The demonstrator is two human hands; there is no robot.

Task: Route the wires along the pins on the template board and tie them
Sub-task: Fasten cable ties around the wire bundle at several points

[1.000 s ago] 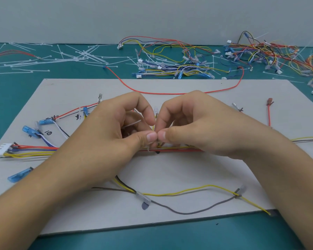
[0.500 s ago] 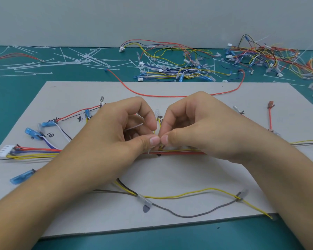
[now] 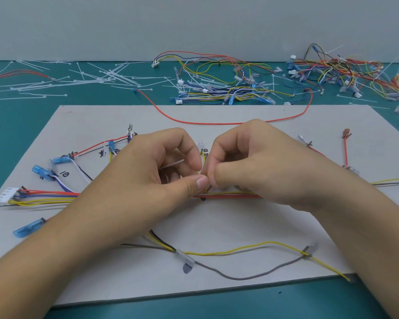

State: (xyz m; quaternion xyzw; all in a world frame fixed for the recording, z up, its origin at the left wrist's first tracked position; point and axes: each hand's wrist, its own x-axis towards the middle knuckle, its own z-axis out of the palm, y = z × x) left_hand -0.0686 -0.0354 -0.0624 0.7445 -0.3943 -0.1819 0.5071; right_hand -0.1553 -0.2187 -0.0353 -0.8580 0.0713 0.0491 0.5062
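Centre of the frame, on the grey template board (image 3: 217, 226), left hand (image 3: 148, 180) and right hand (image 3: 258, 171) meet thumb to thumb over the red-and-yellow wire bundle (image 3: 228, 195) — fingers of both curled, pinching a white cable tie (image 3: 171, 164) at the bundle. Looks like the tying step. Next up, I'd guess: thread the tail through its head and pull snug — the head itself is hidden.

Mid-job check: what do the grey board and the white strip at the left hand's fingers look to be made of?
The board: likely cardboard or thin fibreboard; matte grey, no glare, pen marks on it, thin edge. The white strip: probably nylon-type plastic, a cable tie; thin, flat, translucent, faintly glossy, like the loose ties at back left.
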